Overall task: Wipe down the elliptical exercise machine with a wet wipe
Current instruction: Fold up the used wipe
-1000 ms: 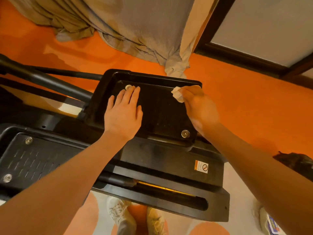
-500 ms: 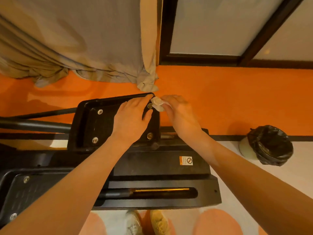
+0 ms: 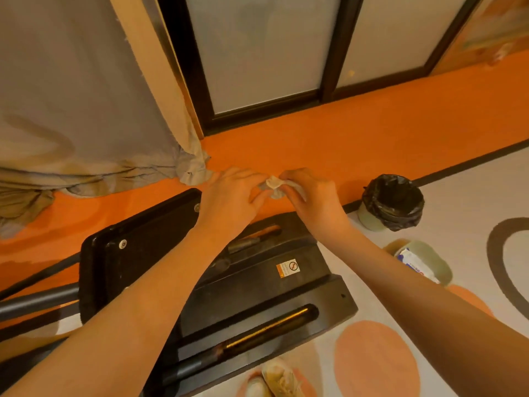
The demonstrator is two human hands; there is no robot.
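Pinching from both sides, the fingers (image 3: pixel 279 179) of the right hand (image 3: pixel 312 196) and those of the left hand (image 3: pixel 229 196) are curling round one crumpled wet wipe (image 3: pixel 276 186), which is hanging between the two hands, clear of the machine and above the orange floor (image 3: pixel 372 138). Both hands are gripping it; neither is spread flat. Judging by this, the person is bunching or refolding the wipe between passes rather than rubbing, so the next move is calling for a fresh face of the wipe, one hand taking it alone and bringing it back down onto the black foot pedal (image 3: pixel 137 247) just below the left wrist, or the rear base (image 3: pixel 272 290) under the forearms. Counting outward: two hands, one wipe, one elliptical machine showing one pedal fully, one warning sticker (image 3: pixel 287 268), one bin lined with a black bag (image 3: pixel 393 200) to the right, one wipe packet (image 3: pixel 415 262) beside it, and two shoes (image 3: pixel 274 379) at the bottom edge.
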